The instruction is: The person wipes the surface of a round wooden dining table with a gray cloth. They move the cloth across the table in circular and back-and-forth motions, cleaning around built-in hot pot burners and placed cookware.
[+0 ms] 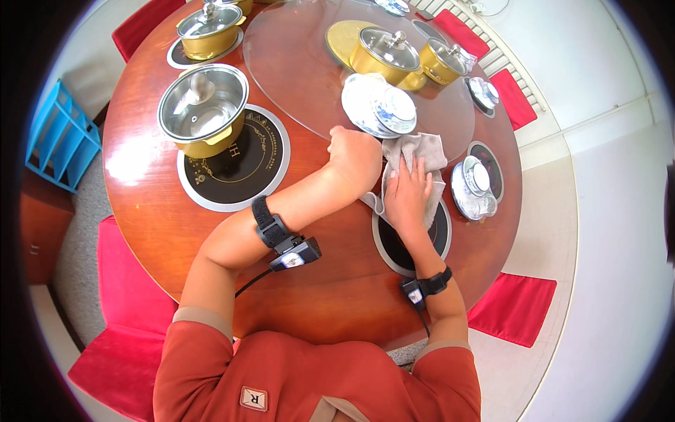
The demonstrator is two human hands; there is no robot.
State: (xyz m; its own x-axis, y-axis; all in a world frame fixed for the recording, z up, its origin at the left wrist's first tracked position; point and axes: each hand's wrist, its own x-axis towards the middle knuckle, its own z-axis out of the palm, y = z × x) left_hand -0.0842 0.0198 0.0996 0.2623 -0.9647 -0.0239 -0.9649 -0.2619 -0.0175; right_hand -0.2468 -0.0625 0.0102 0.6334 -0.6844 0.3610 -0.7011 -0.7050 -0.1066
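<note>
My left hand (357,160) is bent into a fist beside a stack of blue-and-white porcelain dishes (364,100) at the near rim of the glass turntable (300,68). Its fingers are curled out of sight, so I cannot tell whether it grips the lowest dish. My right hand (408,195) lies flat, fingers slightly apart, on a crumpled grey cloth (430,150). Part of that cloth covers a round black induction hob (393,245) set into the wooden table (316,285). Both forearms wear black straps with small cabled devices.
Left of my left hand, a gold pot with a glass lid (203,113) stands on another induction hob (263,163). More lidded pots (387,55) are farther back. Porcelain dishes (474,190) sit at the right. Red chairs (126,285) and a blue rack (63,137) are around the table.
</note>
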